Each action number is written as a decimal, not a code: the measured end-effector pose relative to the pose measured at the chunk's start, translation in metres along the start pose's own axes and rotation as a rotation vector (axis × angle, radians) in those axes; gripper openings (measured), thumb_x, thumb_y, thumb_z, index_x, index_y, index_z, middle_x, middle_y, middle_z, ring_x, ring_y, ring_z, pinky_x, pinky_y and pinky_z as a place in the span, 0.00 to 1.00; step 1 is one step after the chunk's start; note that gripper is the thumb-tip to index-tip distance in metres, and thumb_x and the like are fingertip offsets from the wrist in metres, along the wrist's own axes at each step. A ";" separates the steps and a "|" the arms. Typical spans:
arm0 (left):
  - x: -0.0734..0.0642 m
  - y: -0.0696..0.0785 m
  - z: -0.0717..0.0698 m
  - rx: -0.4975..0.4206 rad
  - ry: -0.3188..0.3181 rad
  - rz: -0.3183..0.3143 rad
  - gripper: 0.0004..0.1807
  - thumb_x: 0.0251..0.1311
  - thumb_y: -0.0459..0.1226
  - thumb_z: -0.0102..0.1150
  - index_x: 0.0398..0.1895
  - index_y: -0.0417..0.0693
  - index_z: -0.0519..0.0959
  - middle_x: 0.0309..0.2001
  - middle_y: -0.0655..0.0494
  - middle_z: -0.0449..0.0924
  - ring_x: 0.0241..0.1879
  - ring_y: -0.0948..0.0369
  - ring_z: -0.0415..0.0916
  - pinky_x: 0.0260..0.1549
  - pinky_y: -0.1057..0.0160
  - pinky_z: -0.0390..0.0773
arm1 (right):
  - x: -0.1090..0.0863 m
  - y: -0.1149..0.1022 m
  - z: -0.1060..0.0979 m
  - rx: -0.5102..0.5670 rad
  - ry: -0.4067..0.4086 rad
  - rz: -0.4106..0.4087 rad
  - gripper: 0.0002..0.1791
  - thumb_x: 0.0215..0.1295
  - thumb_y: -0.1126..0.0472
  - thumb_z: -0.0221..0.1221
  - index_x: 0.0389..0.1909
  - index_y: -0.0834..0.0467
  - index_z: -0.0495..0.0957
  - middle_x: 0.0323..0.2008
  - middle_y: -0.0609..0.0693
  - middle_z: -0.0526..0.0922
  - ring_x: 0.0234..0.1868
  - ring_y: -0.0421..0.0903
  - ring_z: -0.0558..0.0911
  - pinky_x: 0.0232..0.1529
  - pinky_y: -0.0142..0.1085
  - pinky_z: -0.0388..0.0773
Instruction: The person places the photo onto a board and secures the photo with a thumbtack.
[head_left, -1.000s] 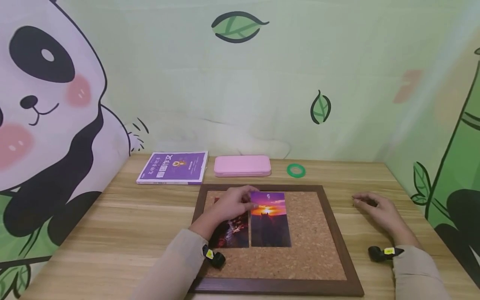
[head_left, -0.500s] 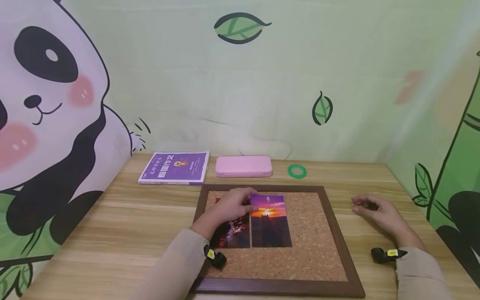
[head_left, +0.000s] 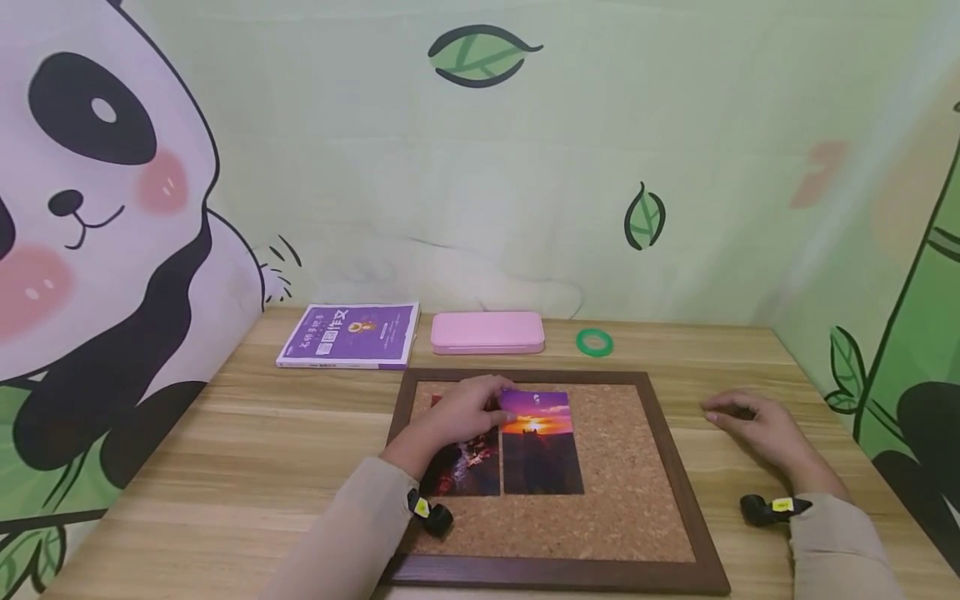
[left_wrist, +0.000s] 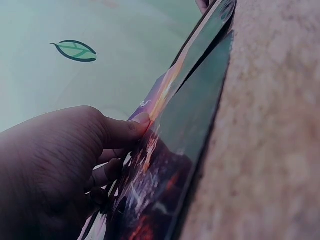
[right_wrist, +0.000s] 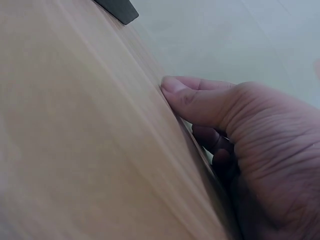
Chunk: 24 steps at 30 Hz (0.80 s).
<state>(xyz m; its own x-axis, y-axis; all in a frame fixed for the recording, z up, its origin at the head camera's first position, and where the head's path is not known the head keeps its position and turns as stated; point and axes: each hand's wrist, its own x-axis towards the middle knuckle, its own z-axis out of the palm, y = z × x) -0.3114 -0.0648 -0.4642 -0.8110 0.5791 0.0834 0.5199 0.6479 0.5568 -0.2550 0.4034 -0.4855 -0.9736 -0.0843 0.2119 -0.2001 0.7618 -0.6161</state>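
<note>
In the head view, a cork board (head_left: 611, 525) with a dark brown frame lies on the table. Two photos lie side by side on its upper left part: a sunset photo (head_left: 542, 458) and a dark reddish photo (head_left: 472, 467). My left hand (head_left: 461, 410) rests over the dark photo, covering its upper part. Its thumb and fingers touch the sunset photo's upper left edge, and in the left wrist view the thumb (left_wrist: 140, 122) presses there. To the right of the board, my right hand (head_left: 765, 425) rests on the table, fingers loosely bent; nothing shows in it.
Along the back of the wooden table (head_left: 247, 433) lie a purple book (head_left: 360, 333), a pink case (head_left: 487, 332) and a green tape ring (head_left: 594, 342). Behind them rises a wall (head_left: 360, 167) printed with a panda and leaves.
The sunset photo's top edge sits slightly lower than a second ago. The left hand stays in place on the photos. The right fingertips have shifted very slightly; the head view has moved a little.
</note>
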 end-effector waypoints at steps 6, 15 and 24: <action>0.000 0.000 0.000 0.000 0.000 -0.003 0.22 0.66 0.43 0.65 0.62 0.51 0.77 0.47 0.56 0.81 0.42 0.60 0.75 0.50 0.56 0.75 | 0.002 0.000 0.002 -0.014 0.004 0.032 0.17 0.69 0.48 0.63 0.47 0.57 0.86 0.50 0.58 0.84 0.52 0.49 0.77 0.48 0.40 0.70; -0.001 0.003 -0.001 0.035 0.001 0.008 0.23 0.65 0.42 0.65 0.62 0.48 0.77 0.51 0.52 0.81 0.49 0.57 0.75 0.55 0.52 0.74 | 0.000 0.000 0.002 0.023 0.054 0.080 0.20 0.71 0.45 0.60 0.47 0.58 0.85 0.49 0.58 0.84 0.45 0.26 0.73 0.46 0.33 0.70; -0.001 0.001 -0.002 0.063 0.005 0.030 0.23 0.65 0.43 0.66 0.61 0.47 0.78 0.51 0.52 0.80 0.50 0.55 0.72 0.55 0.53 0.73 | 0.001 -0.008 0.000 0.086 0.044 0.134 0.26 0.71 0.41 0.58 0.52 0.60 0.84 0.51 0.59 0.84 0.48 0.29 0.75 0.48 0.31 0.70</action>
<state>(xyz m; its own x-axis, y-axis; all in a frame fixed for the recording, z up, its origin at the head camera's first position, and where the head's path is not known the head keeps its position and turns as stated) -0.3099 -0.0655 -0.4621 -0.7961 0.5962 0.1039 0.5597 0.6601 0.5010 -0.2541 0.3974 -0.4804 -0.9869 0.0438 0.1551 -0.0792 0.7062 -0.7035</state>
